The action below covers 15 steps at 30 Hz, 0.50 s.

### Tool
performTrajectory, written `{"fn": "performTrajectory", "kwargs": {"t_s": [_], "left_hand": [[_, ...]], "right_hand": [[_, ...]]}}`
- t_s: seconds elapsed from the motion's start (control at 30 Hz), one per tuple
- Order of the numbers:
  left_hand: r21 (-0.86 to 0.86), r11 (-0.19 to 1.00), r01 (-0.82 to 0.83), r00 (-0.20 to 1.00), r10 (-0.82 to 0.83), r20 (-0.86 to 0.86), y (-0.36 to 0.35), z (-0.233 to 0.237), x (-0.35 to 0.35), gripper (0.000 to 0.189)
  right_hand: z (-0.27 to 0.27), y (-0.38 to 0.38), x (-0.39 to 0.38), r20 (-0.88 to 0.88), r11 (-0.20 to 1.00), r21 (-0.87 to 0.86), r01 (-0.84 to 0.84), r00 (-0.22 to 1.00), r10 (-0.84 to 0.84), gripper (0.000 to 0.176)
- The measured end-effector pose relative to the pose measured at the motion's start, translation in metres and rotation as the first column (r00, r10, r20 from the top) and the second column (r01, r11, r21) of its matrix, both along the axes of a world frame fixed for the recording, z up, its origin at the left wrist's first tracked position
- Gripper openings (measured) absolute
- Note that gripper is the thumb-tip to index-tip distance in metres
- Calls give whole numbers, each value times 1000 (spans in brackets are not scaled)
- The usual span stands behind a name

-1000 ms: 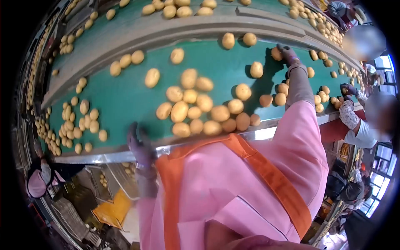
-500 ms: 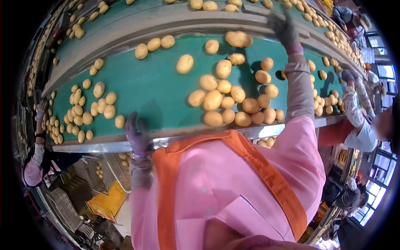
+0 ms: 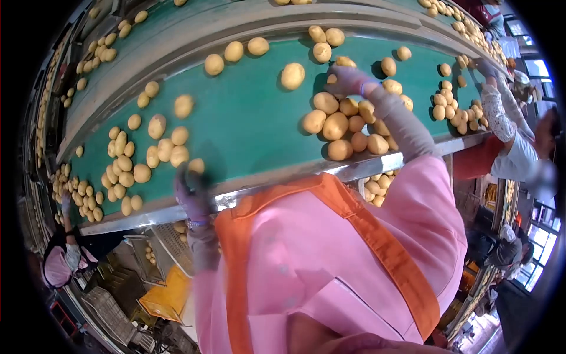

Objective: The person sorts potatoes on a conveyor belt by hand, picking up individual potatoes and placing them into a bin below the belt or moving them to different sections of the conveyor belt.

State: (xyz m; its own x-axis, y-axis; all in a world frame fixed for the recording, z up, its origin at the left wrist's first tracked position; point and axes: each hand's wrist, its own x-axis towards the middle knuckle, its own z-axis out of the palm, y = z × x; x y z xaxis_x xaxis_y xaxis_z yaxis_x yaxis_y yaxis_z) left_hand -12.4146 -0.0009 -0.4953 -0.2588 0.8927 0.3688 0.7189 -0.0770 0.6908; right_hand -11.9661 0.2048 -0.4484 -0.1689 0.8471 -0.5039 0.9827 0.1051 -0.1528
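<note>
My right hand (image 3: 348, 81), in a purple-grey glove, reaches across the green conveyor belt (image 3: 247, 124). Its fingers are bent around a potato, part of which shows at the fingertips; the palm side is hidden. Another potato (image 3: 345, 61) lies just beyond the knuckles. Below this hand, a cluster of potatoes (image 3: 335, 125) sits close together. My left hand (image 3: 193, 194), gloved and slightly blurred, is at the belt's near metal edge. It holds nothing, its fingers are apart, and a single potato (image 3: 196, 166) lies right beside the fingertips.
More potatoes (image 3: 125, 163) are spread over the belt's left part. A raised divider (image 3: 265, 29) runs along the far side, with another belt beyond. Co-workers stand at both ends, one with a patterned sleeve (image 3: 497, 112). Below left are a yellow crate (image 3: 168, 292) and wire baskets.
My right hand has come back from the far divider onto the potatoes and closed there. Potatoes near me have shifted right in view. My left hand stays near the edge.
</note>
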Motion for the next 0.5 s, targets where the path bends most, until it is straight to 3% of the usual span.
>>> {"fn": "performTrajectory", "kwargs": {"t_s": [0.03,0.07,0.1,0.13,0.17,0.2,0.23,0.27,0.33,0.37,0.4,0.47,0.5], "left_hand": [[-3,1000,16,1000,-16,3,-2,0,-7,30],[-10,1000,3,1000,-2,15,-1,-1,-15,30],[-20,1000,-20,999,21,30,-2,-2,-20,31],[-29,999,-22,999,23,34,-4,0,-25,31],[-89,996,-17,996,24,89,-5,6,-31,31],[-141,990,-6,990,26,136,-3,11,-40,32],[-138,990,-5,992,23,126,0,8,-50,32],[-123,992,-22,997,31,72,-1,0,-61,32],[-54,998,-14,1000,13,-23,-2,-11,-84,31],[-50,998,-34,999,33,-17,-3,-14,-93,31],[-44,998,-52,999,51,-7,-2,-14,-97,31],[-65,998,4,998,0,61,2,-13,-110,31],[-5,999,40,995,-40,88,7,-13,-114,32]], "right_hand": [[28,5,-6,-160,944,-257,206,954,-252,56],[43,-1,-11,-546,886,-265,381,698,-463,55],[30,19,11,-500,888,436,148,860,102,57],[14,35,28,-89,415,896,-160,850,520,59],[43,9,4,-624,764,603,229,733,273,58],[75,-18,-24,-907,883,68,465,398,-140,57],[63,-29,-22,-665,903,33,428,684,-300,57],[41,-42,-9,-318,987,100,126,944,-89,59],[29,-93,-32,138,995,58,-76,988,67,64],[39,-112,-57,123,989,132,-70,991,54,67],[14,-124,-54,87,967,237,-98,993,80,70],[10,-131,-75,223,905,379,-195,968,115,75],[9,-125,-76,274,969,199,-149,957,91,77]]}}
